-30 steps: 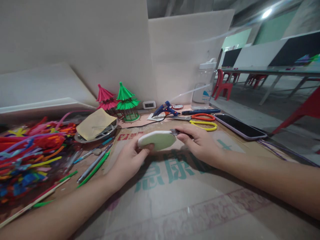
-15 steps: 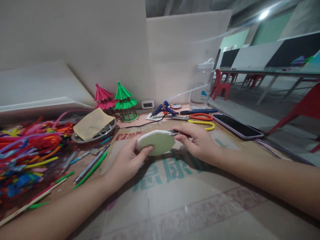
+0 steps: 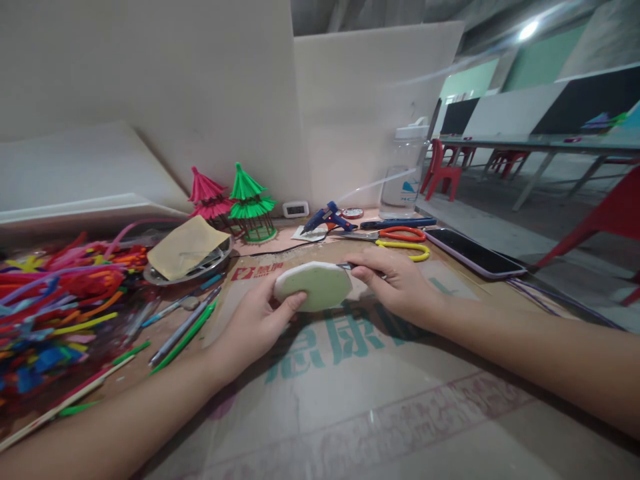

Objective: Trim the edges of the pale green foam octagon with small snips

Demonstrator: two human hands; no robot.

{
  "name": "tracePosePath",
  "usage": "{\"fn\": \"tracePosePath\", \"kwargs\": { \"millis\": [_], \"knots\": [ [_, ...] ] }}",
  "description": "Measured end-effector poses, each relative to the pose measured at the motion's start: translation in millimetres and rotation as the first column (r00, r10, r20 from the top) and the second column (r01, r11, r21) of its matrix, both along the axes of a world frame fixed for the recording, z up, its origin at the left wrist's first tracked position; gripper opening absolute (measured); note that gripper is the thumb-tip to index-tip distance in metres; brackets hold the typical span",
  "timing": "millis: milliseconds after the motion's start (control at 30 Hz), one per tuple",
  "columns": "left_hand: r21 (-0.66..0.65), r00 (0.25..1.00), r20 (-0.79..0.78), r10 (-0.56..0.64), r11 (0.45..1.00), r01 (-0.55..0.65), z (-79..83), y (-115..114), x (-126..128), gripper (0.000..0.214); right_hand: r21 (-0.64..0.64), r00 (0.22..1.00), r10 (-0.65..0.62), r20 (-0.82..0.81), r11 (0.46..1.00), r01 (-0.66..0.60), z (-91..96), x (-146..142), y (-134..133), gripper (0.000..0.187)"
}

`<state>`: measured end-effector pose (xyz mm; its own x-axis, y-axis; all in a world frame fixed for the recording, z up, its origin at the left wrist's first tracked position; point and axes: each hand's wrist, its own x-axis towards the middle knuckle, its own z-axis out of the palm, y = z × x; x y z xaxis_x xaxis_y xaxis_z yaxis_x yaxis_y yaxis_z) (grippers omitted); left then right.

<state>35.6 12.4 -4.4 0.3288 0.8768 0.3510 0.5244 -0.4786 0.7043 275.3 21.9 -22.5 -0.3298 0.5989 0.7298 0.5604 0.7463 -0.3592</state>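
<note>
My left hand [image 3: 267, 313] grips a pale green disc [image 3: 320, 290] with a thick white rim, thumb on its green face and fingers behind. The disc is tilted up above the cardboard sheet [image 3: 360, 407]. At its upper right edge, my right hand [image 3: 395, 280] pinches a small, thin tool [image 3: 345, 266] with a dark metal tip. The tip meets the rim; most of the tool is hidden by the fingers, so its kind does not show.
Pipe cleaners [image 3: 55, 313] are heaped at left beside a metal tray [image 3: 165, 277]. Behind stand a green pavilion model [image 3: 253, 207], a pink one [image 3: 205, 193], a glue gun [image 3: 327, 219] and a bottle [image 3: 403, 177]. Scissors [image 3: 403, 241] and a phone [image 3: 475, 252] lie at right.
The disc has shifted very slightly to the right in my left hand's grip. The tool's tip has turned a little at the rim and shows less bright metal.
</note>
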Motion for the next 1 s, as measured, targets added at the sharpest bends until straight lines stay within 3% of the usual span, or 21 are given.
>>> {"fn": "tracePosePath", "kwargs": {
  "millis": [267, 633, 1000],
  "knots": [
    [-0.034, 1.000, 0.029, 0.003, 0.999, -0.002, -2.1, 1.1, -0.2, 0.025, -0.034, 0.998, -0.034, -0.052, 0.999, 0.032, -1.2, -1.3, 0.6, 0.025],
    [0.070, 0.998, -0.064, 0.007, 0.998, -0.003, 1.7, -2.4, -1.3, 0.021, 0.039, 1.000, -0.017, 0.019, 0.999, 0.016, -0.9, -3.5, -2.1, 0.025],
    [0.026, 0.999, -0.037, -0.011, 1.000, 0.012, -1.9, -1.9, -3.2, 0.018, 0.029, 1.000, -0.003, 0.000, 1.000, 0.003, -1.4, -5.3, -1.8, 0.022]
  ]
}}
